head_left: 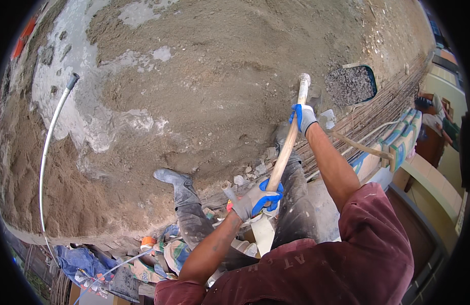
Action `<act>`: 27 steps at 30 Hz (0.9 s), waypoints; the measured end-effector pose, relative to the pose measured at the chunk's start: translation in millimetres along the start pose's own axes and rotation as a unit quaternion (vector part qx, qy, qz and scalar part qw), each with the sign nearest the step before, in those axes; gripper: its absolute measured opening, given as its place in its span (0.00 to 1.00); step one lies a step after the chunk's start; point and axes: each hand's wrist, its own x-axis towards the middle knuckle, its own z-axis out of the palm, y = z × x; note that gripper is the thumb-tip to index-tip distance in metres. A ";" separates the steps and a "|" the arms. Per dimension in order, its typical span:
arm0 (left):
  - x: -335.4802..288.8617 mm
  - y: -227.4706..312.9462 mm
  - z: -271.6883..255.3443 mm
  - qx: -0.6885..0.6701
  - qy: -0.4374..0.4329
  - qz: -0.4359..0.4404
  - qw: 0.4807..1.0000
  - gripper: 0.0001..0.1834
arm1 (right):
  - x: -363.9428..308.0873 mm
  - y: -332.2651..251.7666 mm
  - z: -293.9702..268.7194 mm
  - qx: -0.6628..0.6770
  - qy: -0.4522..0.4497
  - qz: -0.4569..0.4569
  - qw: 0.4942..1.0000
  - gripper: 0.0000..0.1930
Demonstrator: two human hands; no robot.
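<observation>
Both hands wear grey gloves with blue palms and fingers. A thick wooden tool handle (286,157) runs slanting up and slightly right in front of me. My right hand (304,118) is closed round its upper part, near a whitish, caked end. Lower down, my left hand (258,199) wraps round the handle close to my body. Whether a blade sits at the far end I cannot tell; a dull grey shape there is hard to make out. Beneath and beyond the tool lies a broad spread of grey-brown sand mix (209,96).
A dark tub of gravel (349,85) stands right of the handle's far end. Wet grey slurry (85,109) and a white hose (48,137) lie at left. Long rods (367,119) and stacked bags (405,137) line the right. My boot (173,179) is on the mix's edge.
</observation>
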 end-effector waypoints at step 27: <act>-384.2 253.6 0.2 0.486 0.484 0.041 0.726 0.18 | -203.4 143.0 367.4 0.024 -0.329 -0.238 0.914 0.04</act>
